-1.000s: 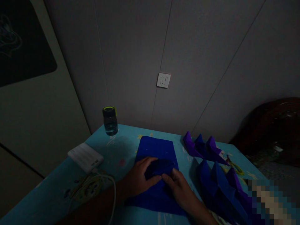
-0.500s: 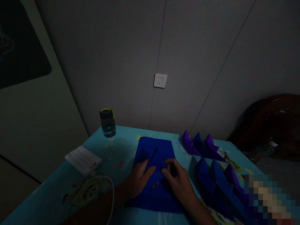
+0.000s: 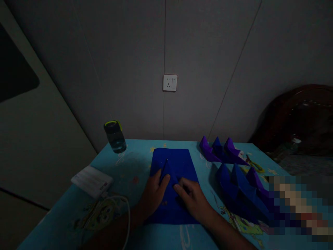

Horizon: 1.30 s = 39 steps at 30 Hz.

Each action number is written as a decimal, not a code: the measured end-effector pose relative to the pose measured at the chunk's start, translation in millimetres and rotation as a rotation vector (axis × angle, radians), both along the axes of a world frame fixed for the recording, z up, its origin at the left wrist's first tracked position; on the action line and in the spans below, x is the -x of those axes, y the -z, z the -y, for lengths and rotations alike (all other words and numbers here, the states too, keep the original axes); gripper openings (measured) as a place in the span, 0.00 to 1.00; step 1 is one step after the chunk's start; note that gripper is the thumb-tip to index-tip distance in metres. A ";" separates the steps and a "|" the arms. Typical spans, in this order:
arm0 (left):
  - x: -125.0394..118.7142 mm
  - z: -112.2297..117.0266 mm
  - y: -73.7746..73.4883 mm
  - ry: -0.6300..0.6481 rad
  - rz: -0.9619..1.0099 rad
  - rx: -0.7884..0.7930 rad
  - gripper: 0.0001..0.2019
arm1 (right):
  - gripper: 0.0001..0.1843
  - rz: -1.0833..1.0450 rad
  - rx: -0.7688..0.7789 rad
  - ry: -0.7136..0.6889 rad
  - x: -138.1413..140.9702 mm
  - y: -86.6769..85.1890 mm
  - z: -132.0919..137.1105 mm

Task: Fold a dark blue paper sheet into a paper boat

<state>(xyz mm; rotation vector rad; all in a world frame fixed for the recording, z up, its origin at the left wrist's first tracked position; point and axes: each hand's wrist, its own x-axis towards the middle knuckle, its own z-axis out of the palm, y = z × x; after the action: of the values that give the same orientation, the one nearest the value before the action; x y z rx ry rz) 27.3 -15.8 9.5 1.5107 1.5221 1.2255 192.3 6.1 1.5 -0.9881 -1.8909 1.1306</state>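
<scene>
A dark blue paper sheet (image 3: pixel 173 163) lies flat in the middle of a light blue cartoon-print table (image 3: pixel 135 166). My left hand (image 3: pixel 153 194) presses on the sheet's left middle, its fingers holding a raised folded flap. My right hand (image 3: pixel 192 198) lies beside it on the sheet's right middle, fingers bent onto the paper. A crease runs up from between the two hands. The room is dim.
Several folded blue and purple paper boats (image 3: pixel 234 173) stand at the right. A small bottle with a green-rimmed cap (image 3: pixel 114 137) is at the back left. A white power bank (image 3: pixel 91 180) with a white cable (image 3: pixel 122 208) lies at the left. A wall socket (image 3: pixel 170 82) is behind.
The flap that both hands held bunched up a second ago now lies flatter on the sheet. Both hands slid slightly toward me, and the view shifted to the right and down.
</scene>
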 end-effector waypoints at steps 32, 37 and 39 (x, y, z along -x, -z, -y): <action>0.6 -3.1 3.1 0.097 -0.054 -0.184 0.15 | 0.16 -0.279 0.149 -0.061 9.7 -3.4 3.0; 4.7 -3.5 5.1 0.218 -0.006 -0.111 0.19 | 0.18 -0.289 0.168 -0.016 6.8 -1.7 -1.0; 5.3 -2.7 4.6 0.264 0.024 -0.090 0.20 | 0.19 -0.271 0.172 -0.018 5.3 -3.0 -3.0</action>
<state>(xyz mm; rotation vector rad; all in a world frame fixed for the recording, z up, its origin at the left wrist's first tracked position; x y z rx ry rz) 22.0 -13.1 4.9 1.6881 1.2196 1.1640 187.0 9.1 4.6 -0.8607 -1.6107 1.3811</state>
